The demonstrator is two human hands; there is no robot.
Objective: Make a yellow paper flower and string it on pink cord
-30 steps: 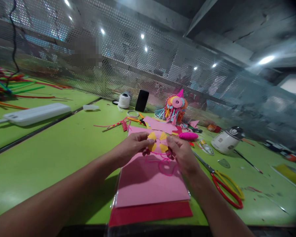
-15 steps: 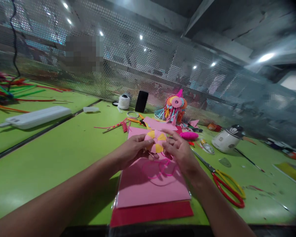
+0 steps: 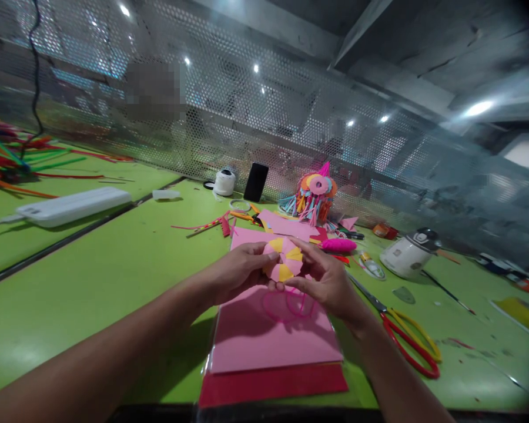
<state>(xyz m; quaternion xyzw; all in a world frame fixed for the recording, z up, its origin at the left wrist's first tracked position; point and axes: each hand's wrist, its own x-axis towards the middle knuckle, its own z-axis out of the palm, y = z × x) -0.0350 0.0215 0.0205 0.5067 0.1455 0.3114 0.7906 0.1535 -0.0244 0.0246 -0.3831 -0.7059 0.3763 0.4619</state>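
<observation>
Both my hands hold a small round paper piece [image 3: 283, 259], pink with yellow wedges, above a pink sheet [image 3: 268, 329]. My left hand [image 3: 238, 271] pinches its left edge with thumb and fingers. My right hand [image 3: 326, 279] grips its right and lower edge, fingers curled round it. A loop of pink cord [image 3: 288, 304] hangs from the piece onto the pink sheet. A red sheet [image 3: 273, 382] lies under the pink one at the table's near edge.
Red-and-yellow scissors [image 3: 405, 335] lie right of my right hand on the green table [image 3: 114, 276]. Behind are a fringed paper ornament [image 3: 314, 197], a black phone [image 3: 255, 181], a white tape roll [image 3: 224, 182], a white pot [image 3: 408, 254], a white power strip [image 3: 73, 205] and a perforated metal screen [image 3: 247, 117].
The yellow wedges, spread apart a second ago, now lie closed into a round disc. My right hand has shifted from the top edge to the right and underside of the piece.
</observation>
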